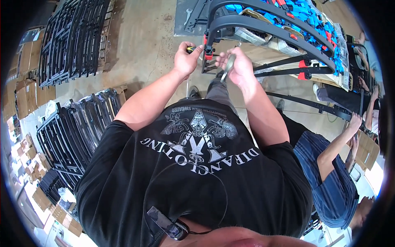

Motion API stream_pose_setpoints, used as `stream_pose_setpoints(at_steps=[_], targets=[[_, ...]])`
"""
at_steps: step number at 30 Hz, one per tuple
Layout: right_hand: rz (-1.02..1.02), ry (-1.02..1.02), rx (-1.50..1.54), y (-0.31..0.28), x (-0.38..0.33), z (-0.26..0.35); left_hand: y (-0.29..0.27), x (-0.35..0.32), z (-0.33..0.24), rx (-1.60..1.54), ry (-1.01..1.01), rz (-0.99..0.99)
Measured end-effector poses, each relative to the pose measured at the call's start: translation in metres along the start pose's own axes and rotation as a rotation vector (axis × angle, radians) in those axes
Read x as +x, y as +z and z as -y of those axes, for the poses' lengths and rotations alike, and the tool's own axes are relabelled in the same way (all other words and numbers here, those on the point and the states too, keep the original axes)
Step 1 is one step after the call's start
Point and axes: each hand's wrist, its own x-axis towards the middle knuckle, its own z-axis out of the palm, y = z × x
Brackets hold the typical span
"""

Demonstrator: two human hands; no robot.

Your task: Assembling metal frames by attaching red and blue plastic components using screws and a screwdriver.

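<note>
Position: the black frame (263,24) arches over the near side of the desk (180,28), and its left end carries a red fitting (209,56). This end stands between your two hands.

Left hand (186,61): your thumb and fingers are closed around a yellow-and-black tool (190,49), just left of the red fitting. Its tip cannot be made out.

Right hand (240,68): your palm is turned up, with a metal tool (228,67) gripped between thumb and palm. The fingertips are near the fitting; whether they touch it cannot be told.

Procedure, as judged from this position:
1. Steady the frame end before applying force; the long arch can probably swing or tip.
2. Bring each tool squarely onto its seat. A tilted tool is likely to slip and mark the black finish.
3. Firm up the right grip before loading the metal tool; the present hold looks loose.
4. Place your fingers clear of the gap between fitting and frame.

Caution: a co-worker (331,193) stands near on your right. Use short strokes on that side. Leave the spare wrench (188,15) flat on the desk.
</note>
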Motion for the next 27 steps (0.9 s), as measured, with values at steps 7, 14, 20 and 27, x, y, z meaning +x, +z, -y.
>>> stream_pose_setpoints(at_steps=[7, 14, 20, 27], targets=[[0.012, -0.240, -0.433, -0.005, 0.028, -0.025, -0.001, 0.000, -0.003, 0.006, -0.061, 0.026], [-0.077, -0.208, -0.352, 0.003, 0.032, -0.030, 0.001, -0.001, -0.002, 0.052, -0.034, 0.006], [-0.223, -0.167, -0.382, 0.010, 0.029, -0.029, 0.001, -0.006, -0.011, 0.067, -0.093, -0.003], [-0.172, -0.468, -1.270, -0.019, 0.035, -0.042, 0.000, 0.003, -0.013, 0.069, -0.111, 0.051]])
